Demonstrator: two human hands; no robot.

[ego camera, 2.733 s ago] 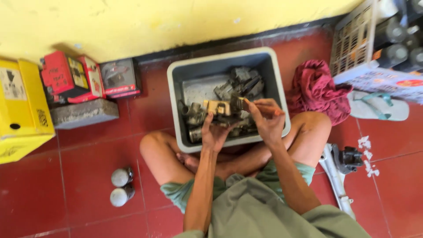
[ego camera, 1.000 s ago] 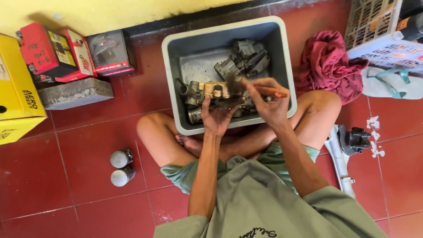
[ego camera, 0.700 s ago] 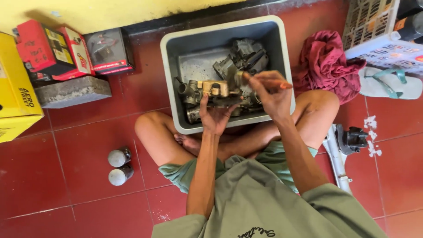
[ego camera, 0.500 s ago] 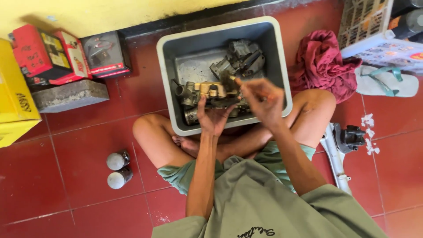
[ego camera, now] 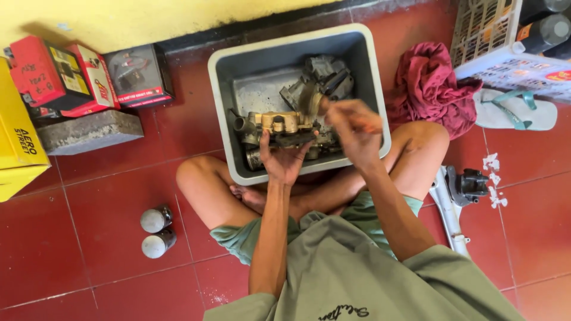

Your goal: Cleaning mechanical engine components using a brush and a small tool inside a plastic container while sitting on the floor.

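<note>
Red floor tiles are being shown from above, with a yellow wall along the top. A grey tub (ego camera: 226, 119) is standing on the tiles, between the knees of a person who is sitting cross-legged. More metal parts (ego camera: 324, 80) are lying in its far corner.

A brass-coloured part (ego camera: 279, 125) is being held over the tub by the left hand (ego camera: 284, 161). The part is being supported from below: the palm is turned up, the thumb is pressed on its left side and the fingertips (ego camera: 309, 139) are curled up at its right side, so the hand is closed around it.

The right hand (ego camera: 355, 132) is being kept just beside the part, at its right end. Its fingers are bent together around a thin orange tool (ego camera: 372, 128), which is blurred; whether the tool is touching the part cannot be told.

A red cloth (ego camera: 431, 89) is lying right of the tub. Boxes (ego camera: 71, 77) are standing at the wall, and two cans (ego camera: 156, 232) are lying near the left knee.
</note>
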